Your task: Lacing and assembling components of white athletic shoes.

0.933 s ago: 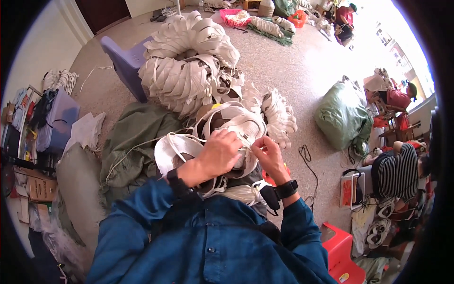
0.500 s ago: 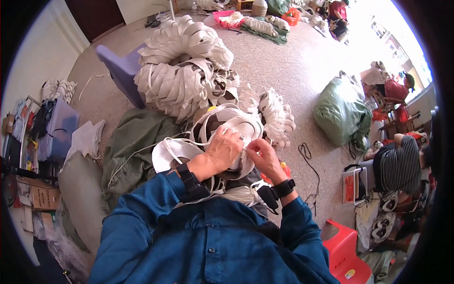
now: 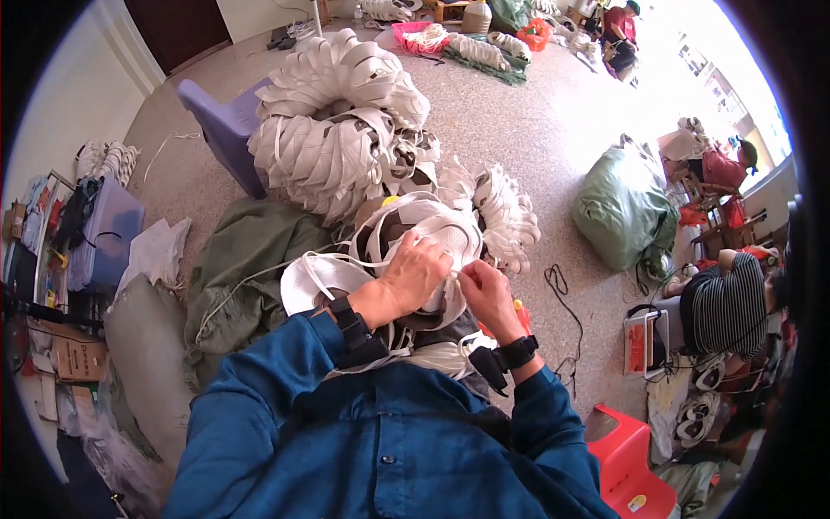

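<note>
In front of my chest lies a white shoe piece [image 3: 452, 232] with a ribbed face and grey-brown parts, seemingly a shoe upper. My left hand [image 3: 413, 275] rests over its middle, fingers bent and gripping it. Pinched together, the fingers of my right hand [image 3: 487, 294] are at its right edge; what is between them is too small to make out. A white cord [image 3: 333, 256] runs left from under my left hand. Beside that hand lies another white curved piece [image 3: 303, 285]. More white cord [image 3: 441, 356] is bunched below, close to my body.
Big rings of strung white pieces [image 3: 324, 156] are piled ahead, by a purple chair [image 3: 216, 130]. Dark green cloth [image 3: 251, 251] lies left. At right are a green sack [image 3: 618, 208], a black cord [image 3: 566, 307], a red stool [image 3: 631, 458] and a seated person in stripes [image 3: 731, 303].
My right hand has shifted slightly right and down, its fingers still pinched. My left hand has moved a little to the right and stays on the white piece.
</note>
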A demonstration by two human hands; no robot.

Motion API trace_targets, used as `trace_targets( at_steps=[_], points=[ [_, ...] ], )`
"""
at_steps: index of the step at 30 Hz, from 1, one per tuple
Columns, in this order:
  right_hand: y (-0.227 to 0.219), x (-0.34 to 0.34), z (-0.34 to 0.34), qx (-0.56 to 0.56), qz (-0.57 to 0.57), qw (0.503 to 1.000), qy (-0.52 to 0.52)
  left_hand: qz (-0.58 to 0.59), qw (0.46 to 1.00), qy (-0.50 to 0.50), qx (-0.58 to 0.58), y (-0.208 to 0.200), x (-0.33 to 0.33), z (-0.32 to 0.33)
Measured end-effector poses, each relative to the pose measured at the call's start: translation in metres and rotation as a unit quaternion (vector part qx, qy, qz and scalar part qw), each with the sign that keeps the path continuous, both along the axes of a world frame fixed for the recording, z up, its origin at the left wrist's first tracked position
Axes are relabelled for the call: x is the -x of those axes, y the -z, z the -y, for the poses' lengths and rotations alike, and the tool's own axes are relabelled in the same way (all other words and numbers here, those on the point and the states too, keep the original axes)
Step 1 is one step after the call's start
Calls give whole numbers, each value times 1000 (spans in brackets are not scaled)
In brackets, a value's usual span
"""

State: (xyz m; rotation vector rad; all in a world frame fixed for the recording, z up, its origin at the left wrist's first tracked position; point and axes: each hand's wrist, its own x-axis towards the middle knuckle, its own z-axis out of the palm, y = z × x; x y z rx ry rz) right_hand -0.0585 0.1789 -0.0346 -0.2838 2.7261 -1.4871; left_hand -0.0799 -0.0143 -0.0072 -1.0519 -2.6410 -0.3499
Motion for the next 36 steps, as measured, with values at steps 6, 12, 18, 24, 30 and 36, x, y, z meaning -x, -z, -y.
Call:
trace_targets(
  at_steps=[6,12,18,24,30,36],
  points=[
    [-2,-9,16,18,-86,994,63,-6,1000,-10,-4,3,-1,2],
    [-18,-14,17,-5,38,999,0,11,1000,-14,7,1,1,4],
    [-22,-10,21,-98,6,995,-4,34,999,7,22,-10,-3,16],
    [-23,-7,12,-62,33,998,0,72,996,-46,36,-49,-33,98],
    [-14,-7,14,-7,31,999,-4,140,985,-72,70,-66,-72,154],
    [-9,-18,16,-10,6,1000,13,125,988,-46,-83,-68,-55,84]
  ],
)
